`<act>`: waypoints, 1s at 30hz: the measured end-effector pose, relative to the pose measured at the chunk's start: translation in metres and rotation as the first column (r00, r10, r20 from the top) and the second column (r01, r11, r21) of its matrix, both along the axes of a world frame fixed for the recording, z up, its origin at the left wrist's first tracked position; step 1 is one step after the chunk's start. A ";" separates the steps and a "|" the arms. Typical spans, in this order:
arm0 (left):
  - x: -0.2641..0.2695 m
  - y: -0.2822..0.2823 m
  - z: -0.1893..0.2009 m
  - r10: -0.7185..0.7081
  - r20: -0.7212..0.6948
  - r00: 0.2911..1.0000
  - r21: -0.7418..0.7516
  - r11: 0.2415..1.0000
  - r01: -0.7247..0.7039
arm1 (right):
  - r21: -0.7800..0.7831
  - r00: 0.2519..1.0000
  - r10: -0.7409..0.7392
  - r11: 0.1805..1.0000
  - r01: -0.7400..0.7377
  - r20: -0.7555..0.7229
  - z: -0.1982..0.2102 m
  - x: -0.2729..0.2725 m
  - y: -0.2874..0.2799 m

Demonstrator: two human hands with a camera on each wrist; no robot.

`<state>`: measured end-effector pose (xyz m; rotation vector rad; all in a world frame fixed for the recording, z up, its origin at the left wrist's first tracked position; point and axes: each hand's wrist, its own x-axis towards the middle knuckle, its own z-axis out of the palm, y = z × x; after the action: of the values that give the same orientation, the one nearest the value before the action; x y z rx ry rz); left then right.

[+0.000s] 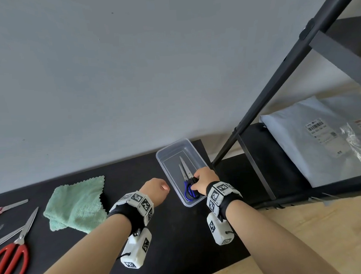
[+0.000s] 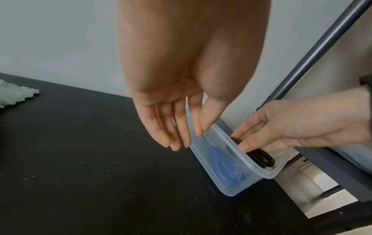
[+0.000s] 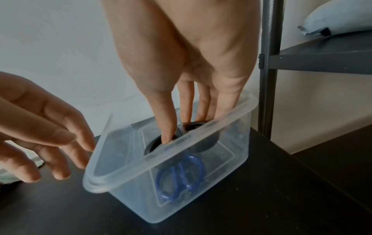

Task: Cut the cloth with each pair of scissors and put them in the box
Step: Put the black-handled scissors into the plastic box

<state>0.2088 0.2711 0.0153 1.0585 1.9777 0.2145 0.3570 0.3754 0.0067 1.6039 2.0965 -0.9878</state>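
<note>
A clear plastic box (image 1: 160,158) stands at the back of the black table, with blue-handled scissors (image 1: 187,193) lying in it. My right hand (image 1: 204,181) reaches into the box and pinches the handles of black scissors (image 1: 194,180), whose blades point away from me. In the right wrist view a finger sits in one black loop (image 3: 153,144), above the blue scissors (image 3: 179,174). My left hand (image 1: 155,189) hangs with relaxed fingers (image 2: 181,135) at the box's left wall (image 2: 231,187) and holds nothing. The green cloth (image 1: 75,205) lies at the left.
Red-handled scissors (image 1: 13,254) and pink-handled scissors (image 1: 4,207) lie at the table's left end. A dark metal shelf rack (image 1: 276,87) stands just right of the box, with a grey parcel bag (image 1: 320,139) on it. A grey wall runs behind the table.
</note>
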 end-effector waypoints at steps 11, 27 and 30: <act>-0.024 -0.024 0.012 -0.043 -0.082 0.996 0.044 0.998 0.046 | 0.083 0.998 0.057 0.995 -0.059 0.022 0.035 -0.014 -0.016; -0.152 -0.178 0.032 0.152 -0.155 0.976 0.091 0.986 -0.139 | 0.112 0.978 0.201 0.975 -0.193 -0.058 0.057 -0.158 -0.141; -0.180 -0.215 0.031 0.200 -0.177 0.964 0.082 0.979 -0.188 | 0.105 0.965 0.253 0.964 -0.245 -0.072 0.055 -0.192 -0.171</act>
<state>0.0283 0.0561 0.0459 0.9528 2.2577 0.2965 0.1653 0.2042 0.0622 1.3164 2.3641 -0.8964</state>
